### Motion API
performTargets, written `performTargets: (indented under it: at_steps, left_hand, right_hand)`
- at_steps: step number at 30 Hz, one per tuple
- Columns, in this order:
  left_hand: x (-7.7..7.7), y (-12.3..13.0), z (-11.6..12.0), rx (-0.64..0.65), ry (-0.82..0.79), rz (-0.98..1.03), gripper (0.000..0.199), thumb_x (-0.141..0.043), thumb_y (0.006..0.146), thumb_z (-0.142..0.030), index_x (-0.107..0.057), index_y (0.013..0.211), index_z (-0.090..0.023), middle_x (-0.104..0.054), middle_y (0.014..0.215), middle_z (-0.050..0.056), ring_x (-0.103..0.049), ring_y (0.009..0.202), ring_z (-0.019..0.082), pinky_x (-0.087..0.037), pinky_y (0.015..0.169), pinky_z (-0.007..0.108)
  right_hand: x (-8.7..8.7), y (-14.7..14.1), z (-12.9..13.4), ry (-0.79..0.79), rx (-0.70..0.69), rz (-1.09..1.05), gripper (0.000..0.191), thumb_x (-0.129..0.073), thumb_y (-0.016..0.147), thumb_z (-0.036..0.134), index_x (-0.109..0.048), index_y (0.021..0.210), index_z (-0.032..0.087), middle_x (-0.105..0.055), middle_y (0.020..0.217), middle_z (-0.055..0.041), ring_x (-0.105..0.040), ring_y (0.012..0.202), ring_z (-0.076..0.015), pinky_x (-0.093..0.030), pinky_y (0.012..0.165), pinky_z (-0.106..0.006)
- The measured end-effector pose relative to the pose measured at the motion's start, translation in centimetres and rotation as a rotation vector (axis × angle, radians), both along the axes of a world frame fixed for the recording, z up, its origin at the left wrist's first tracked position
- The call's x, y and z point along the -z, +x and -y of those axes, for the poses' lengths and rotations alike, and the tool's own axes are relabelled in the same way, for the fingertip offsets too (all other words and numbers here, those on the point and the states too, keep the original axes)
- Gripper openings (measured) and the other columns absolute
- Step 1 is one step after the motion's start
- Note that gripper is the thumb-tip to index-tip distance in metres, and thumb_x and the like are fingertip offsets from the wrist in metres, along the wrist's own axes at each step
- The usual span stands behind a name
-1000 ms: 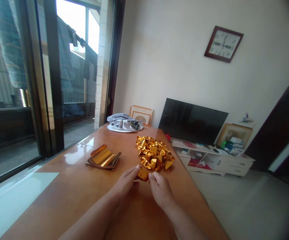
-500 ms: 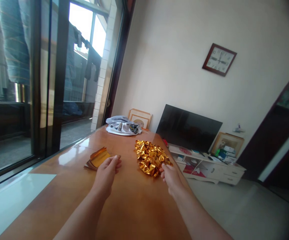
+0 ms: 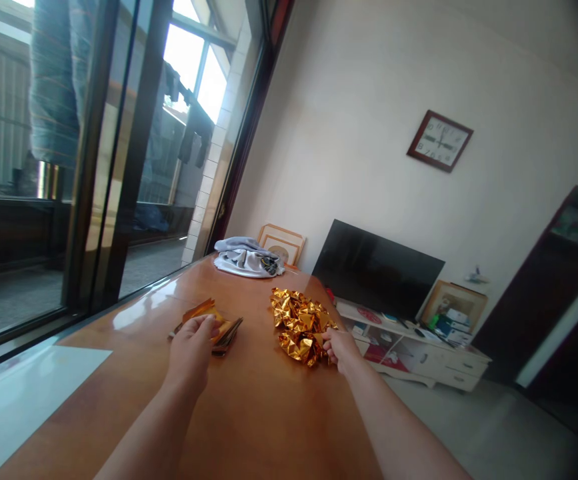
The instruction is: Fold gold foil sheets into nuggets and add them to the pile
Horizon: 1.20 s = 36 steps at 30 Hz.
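From my remote view, going left to right, I'm seeing the left hand (image 3: 193, 347) reaching over a low stack of gold foil-faced paper sheets (image 3: 226, 328), which is lying toward the left edge of the brown, glossy table (image 3: 253, 413). Its thumb and forefinger are closing to a narrow gap over the stack; I can't tell whether they're pinching a sheet. The sheets are curling upward at the far side, and I'm judging them feather-light, springy and slippery, prone to creasing, so a lifted edge or corner is offering the best hold. Toward the far end, a soft, rumpled bundle of grey and white cloth (image 3: 246, 259) is sagging into loose folds. Nearer the right edge, a heap of crumpled-looking, faceted gold foil pieces (image 3: 299, 321) is glinting from sharp little points. Those I'm reckoning hollow, light and easily crushed, calling for a gentle pinch on a firm fold. The right hand (image 3: 343, 352) is curling its fingers narrowly at the heap's near right side; whether it's holding a piece, I can't tell.
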State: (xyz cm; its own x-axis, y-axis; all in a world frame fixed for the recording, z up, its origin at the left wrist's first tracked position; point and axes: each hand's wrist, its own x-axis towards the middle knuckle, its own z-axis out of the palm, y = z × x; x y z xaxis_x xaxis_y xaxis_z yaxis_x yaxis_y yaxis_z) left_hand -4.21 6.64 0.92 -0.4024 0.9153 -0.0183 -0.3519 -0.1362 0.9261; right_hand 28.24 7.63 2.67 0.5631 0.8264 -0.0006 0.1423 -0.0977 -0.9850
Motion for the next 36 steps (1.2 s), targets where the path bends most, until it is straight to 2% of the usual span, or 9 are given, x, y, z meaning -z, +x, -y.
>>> performTargets:
  at_steps: [5,11,18,22,26,28,30,33,36]
  left_hand:
    - [0.8,-0.5,-0.7,-0.032,-0.005,-0.027,0.035,-0.07,0.072,-0.044,-0.069,0.092,-0.015,-0.072,0.089,0.007,-0.068,0.087,0.024,-0.048,0.064,0.028]
    - [2.0,-1.1,-1.7,-0.105,-0.025,-0.144,0.033,-0.068,0.074,-0.044,-0.071,0.092,-0.016,-0.072,0.084,0.007,-0.069,0.08,0.023,-0.05,0.065,0.03]
    - [1.8,-1.6,-1.3,-0.195,-0.035,-0.357,0.028,-0.063,0.079,-0.04,-0.071,0.092,-0.017,-0.071,0.079,0.006,-0.067,0.076,0.025,-0.054,0.069,0.035]
    - [2.1,-1.5,-1.3,-0.197,-0.008,-0.544,0.028,-0.063,0.08,-0.04,-0.073,0.093,-0.017,-0.073,0.09,0.01,-0.068,0.09,0.03,-0.053,0.084,0.04]
    - [2.9,-1.2,-1.5,-0.192,0.01,-0.764,0.03,-0.065,0.078,-0.038,-0.077,0.098,-0.02,-0.072,0.112,0.014,-0.061,0.113,0.036,-0.043,0.102,0.045]
    - [3.3,-1.1,-1.7,-0.162,-0.036,-1.108,0.036,-0.055,0.086,-0.041,-0.077,0.108,-0.023,-0.07,0.12,0.014,-0.062,0.112,0.035,-0.042,0.101,0.045]
    - [3.7,-1.1,-1.8,-0.103,-0.066,-1.318,0.042,-0.047,0.092,-0.043,-0.074,0.117,-0.024,-0.069,0.123,0.015,-0.062,0.111,0.036,-0.042,0.099,0.046]
    - [4.1,-1.1,-2.0,-0.025,-0.098,-1.466,0.046,-0.038,0.095,-0.044,-0.073,0.12,-0.026,-0.07,0.123,0.014,-0.063,0.109,0.037,-0.043,0.096,0.047]
    - [4.4,-1.1,-2.1,0.012,-0.108,-1.504,0.047,-0.036,0.096,-0.044,-0.074,0.116,-0.026,-0.071,0.121,0.013,-0.064,0.108,0.036,-0.043,0.095,0.045]
  right_hand:
    - [1.7,-0.7,2.4,-0.066,-0.05,-0.043,0.025,-0.067,0.082,0.04,-0.062,0.078,0.016,-0.052,0.044,0.002,-0.039,0.033,-0.0088,-0.022,0.035,-0.018]
    - [4.6,-1.3,5.1,-0.071,-0.132,-0.096,0.034,-0.063,0.083,0.049,-0.064,0.079,0.015,-0.053,0.048,0.0021,-0.039,0.037,-0.0081,-0.022,0.038,-0.019]
    - [7.5,-1.2,7.4,0.019,-0.208,-0.07,0.049,-0.064,0.078,0.066,-0.065,0.085,0.017,-0.053,0.055,0.0034,-0.041,0.044,-0.0097,-0.027,0.043,-0.022]
    - [7.4,-1.5,8.2,0.037,-0.28,-0.024,0.051,-0.063,0.079,0.068,-0.066,0.085,0.018,-0.053,0.056,0.0031,-0.043,0.047,-0.0112,-0.031,0.046,-0.023]
    - [6.5,-2.2,8.8,0.035,-0.296,0.004,0.05,-0.061,0.08,0.068,-0.065,0.081,0.018,-0.054,0.055,0.002,-0.044,0.047,-0.0122,-0.032,0.046,-0.024]
    - [6.3,-2.4,8.8,0.033,-0.309,0.011,0.05,-0.059,0.08,0.069,-0.064,0.08,0.019,-0.054,0.054,0.0025,-0.044,0.046,-0.012,-0.032,0.046,-0.023]
    - [6.2,-2.5,8.8,0.026,-0.328,0.021,0.05,-0.057,0.082,0.068,-0.064,0.08,0.019,-0.053,0.054,0.0033,-0.043,0.046,-0.0116,-0.032,0.045,-0.023]
    - [6.4,-2.5,8.6,0.032,-0.35,0.03,0.048,-0.055,0.084,0.066,-0.062,0.081,0.019,-0.052,0.054,0.0045,-0.041,0.046,-0.0107,-0.03,0.045,-0.022]
    - [6.6,-2.4,8.5,0.039,-0.366,0.036,0.046,-0.053,0.086,0.064,-0.061,0.081,0.019,-0.051,0.054,0.0053,-0.039,0.046,-0.01,-0.029,0.045,-0.021]
